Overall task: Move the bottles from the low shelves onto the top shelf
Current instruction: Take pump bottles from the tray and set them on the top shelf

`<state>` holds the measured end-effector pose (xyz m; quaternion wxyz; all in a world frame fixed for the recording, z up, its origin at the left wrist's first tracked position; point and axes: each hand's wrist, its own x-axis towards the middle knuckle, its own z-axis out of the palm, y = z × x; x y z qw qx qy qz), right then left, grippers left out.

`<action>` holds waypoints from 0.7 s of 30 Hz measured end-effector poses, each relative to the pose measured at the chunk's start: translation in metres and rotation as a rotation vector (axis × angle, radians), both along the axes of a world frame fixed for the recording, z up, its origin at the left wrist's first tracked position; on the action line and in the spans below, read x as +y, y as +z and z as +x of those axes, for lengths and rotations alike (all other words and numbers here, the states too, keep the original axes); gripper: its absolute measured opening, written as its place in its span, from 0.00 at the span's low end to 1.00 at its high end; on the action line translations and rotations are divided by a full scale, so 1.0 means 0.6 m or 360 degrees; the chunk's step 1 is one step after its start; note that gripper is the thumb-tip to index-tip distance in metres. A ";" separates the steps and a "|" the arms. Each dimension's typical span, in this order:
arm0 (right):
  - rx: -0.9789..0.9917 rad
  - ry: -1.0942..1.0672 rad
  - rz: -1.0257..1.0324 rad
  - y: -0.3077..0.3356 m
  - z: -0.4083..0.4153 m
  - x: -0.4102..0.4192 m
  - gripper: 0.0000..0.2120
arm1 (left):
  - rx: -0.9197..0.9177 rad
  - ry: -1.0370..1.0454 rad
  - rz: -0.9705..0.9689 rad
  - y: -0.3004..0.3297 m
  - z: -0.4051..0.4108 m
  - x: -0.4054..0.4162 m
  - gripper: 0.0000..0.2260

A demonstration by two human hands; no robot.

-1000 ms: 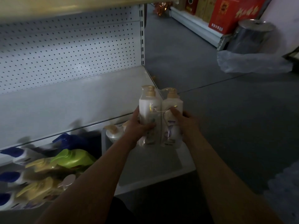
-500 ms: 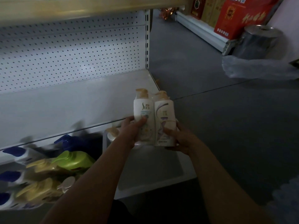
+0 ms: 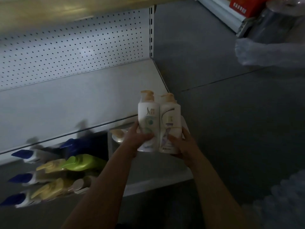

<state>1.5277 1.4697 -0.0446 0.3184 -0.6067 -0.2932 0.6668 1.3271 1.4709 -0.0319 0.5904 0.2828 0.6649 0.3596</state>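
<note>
This is a shop. Just behind the left hand is a long white metal shelf with a back wall full of little holes (the kind shops hang things on). Below and to the left of that hand, bottles with blue, green and yellow tops lie in rows. Far off past the right hand, a red box sits on another low shelf across the grey floor.

White bottles, tan pumps; green bottle.
</note>
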 end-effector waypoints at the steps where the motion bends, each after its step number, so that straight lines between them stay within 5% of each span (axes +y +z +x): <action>1: 0.0004 0.0002 -0.0044 0.018 0.002 -0.011 0.24 | 0.0000 -0.0016 -0.0021 0.013 0.001 -0.008 0.39; 6: -0.0030 -0.0048 -0.0115 0.137 0.001 -0.057 0.17 | 0.0018 -0.0099 -0.0075 0.138 0.007 -0.046 0.28; 10: -0.0049 0.0006 -0.0083 0.249 -0.001 -0.077 0.19 | 0.0040 -0.0100 -0.0137 0.244 0.002 -0.078 0.34; 21: -0.0192 0.0191 0.0171 0.635 -0.018 -0.102 0.21 | 0.0051 -0.0136 0.0084 0.640 -0.017 -0.133 0.20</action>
